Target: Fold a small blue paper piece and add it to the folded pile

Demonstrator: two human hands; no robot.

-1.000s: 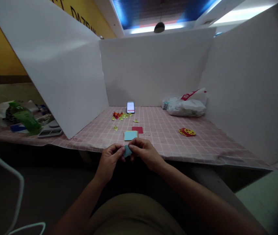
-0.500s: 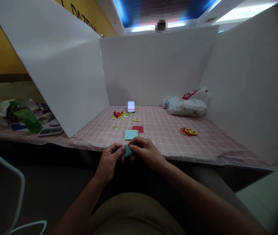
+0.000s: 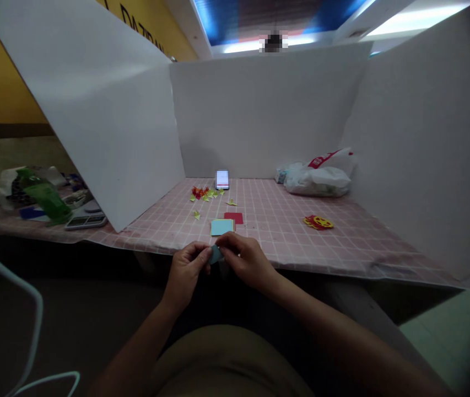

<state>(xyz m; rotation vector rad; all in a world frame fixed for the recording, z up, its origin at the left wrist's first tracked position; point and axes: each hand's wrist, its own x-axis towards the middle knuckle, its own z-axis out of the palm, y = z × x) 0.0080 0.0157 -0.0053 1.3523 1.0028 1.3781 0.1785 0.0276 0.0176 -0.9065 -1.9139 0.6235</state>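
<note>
A small folded piece of blue paper (image 3: 215,255) is held up just in front of the table's near edge. My left hand (image 3: 188,264) pinches its left side between thumb and fingers. At its right side, my right hand (image 3: 246,256) has its fingers closed on the paper, with the index finger over the upper edge. Just beyond my hands lies a stack of paper squares (image 3: 222,226), light blue on top, and a red paper sheet (image 3: 233,218) beside it. Farther back sit several folded yellow-green paper pieces (image 3: 212,194) and a cluster of red-orange ones (image 3: 199,192).
A lit phone (image 3: 222,179) stands at the back. Red and yellow cut-out shapes (image 3: 318,222) lie to the right, with a white plastic bag (image 3: 318,179) behind them. White panels (image 3: 271,116) wall in the table. Outside the left panel are a scale (image 3: 86,219) and a green bottle (image 3: 43,196).
My right index finger has lifted slightly and the right thumb has shifted on the blue paper. My left hand keeps its pinch almost unmoved.
</note>
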